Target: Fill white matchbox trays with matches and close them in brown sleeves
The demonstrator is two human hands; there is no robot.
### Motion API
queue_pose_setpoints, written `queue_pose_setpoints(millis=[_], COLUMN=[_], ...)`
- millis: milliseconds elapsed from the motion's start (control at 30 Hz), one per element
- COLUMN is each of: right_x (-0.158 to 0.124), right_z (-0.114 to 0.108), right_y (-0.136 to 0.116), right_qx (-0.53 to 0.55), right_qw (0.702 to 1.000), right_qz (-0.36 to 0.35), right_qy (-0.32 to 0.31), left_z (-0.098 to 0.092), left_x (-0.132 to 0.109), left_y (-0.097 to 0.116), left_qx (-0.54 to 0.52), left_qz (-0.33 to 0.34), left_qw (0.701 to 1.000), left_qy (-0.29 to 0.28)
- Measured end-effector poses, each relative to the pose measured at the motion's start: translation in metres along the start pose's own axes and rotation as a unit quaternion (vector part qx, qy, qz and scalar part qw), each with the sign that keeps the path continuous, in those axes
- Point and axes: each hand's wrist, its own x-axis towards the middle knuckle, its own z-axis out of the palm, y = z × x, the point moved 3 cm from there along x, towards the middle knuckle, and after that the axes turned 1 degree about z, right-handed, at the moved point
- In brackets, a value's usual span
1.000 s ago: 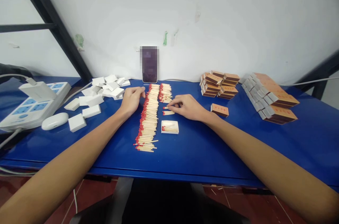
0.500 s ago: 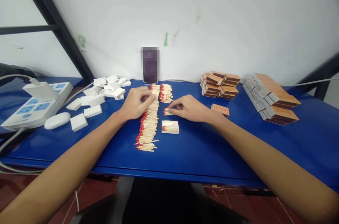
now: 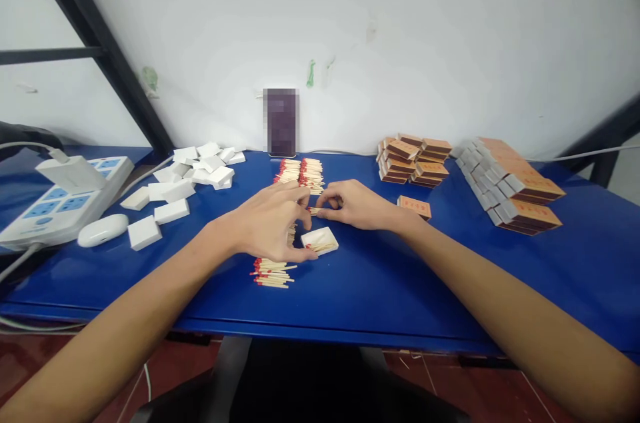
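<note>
The right hand (image 3: pixel 357 204) pinched a few red-tipped wooden matches (image 3: pixel 315 211) just beyond a small white cardboard tray (image 3: pixel 323 240), barely filled, on the blue table (image 3: pixel 400 276); the left hand (image 3: pixel 270 226), fingers loosely spread, touched its edge. A long row of loose matches (image 3: pixel 273 273) lay unboxed
</note>
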Motion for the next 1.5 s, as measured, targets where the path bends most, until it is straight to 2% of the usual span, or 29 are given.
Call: queue_pose_setpoints(millis=[200,367,533,800,1000,1167,1333,1500], right_x=[-0.001,0.000,0.000,-0.002,-0.003,-0.003,-0.003,-0.002], right_z=[0.000,-0.002,-0.002,-0.007,-0.007,-0.007,-0.007,-0.008], right_y=[0.000,-0.004,-0.004,-0.006,-0.003,0.001,0.003,0.003], right_qx=[0.020,-0.029,-0.054,-0.040,-0.037,-0.044,-0.042,-0.032], right_qw=[1.000,1.000,0.998,0.999,0.999,0.999,0.999,0.999], right_qz=[0.004,-0.007,0.002,0.015,0.022,0.011,0.001,0.011], right_qy=[-0.010,-0.008,-0.021,-0.023,-0.034,-0.024,-0.005,0.006], left_z=[-0.003,0.003,0.009,0.007,0.008,0.008,0.005,0.005], left_x=[0.001,0.004,0.005,0.001,0.002,0.002,0.002,0.003], left_y=[0.004,0.010,0.005,-0.004,-0.005,-0.002,0.001,-0.001], left_qx=[-0.003,0.056,0.089,-0.006,-0.023,0.047,0.157,0.168], left_qz=[-0.007,0.000,0.017,0.053,0.063,0.074,0.092,0.067], left_qw=[1.000,0.998,0.995,0.999,0.997,0.993,0.972,0.976], left_qy=[0.004,0.024,0.031,0.006,0.027,0.075,0.148,0.124])
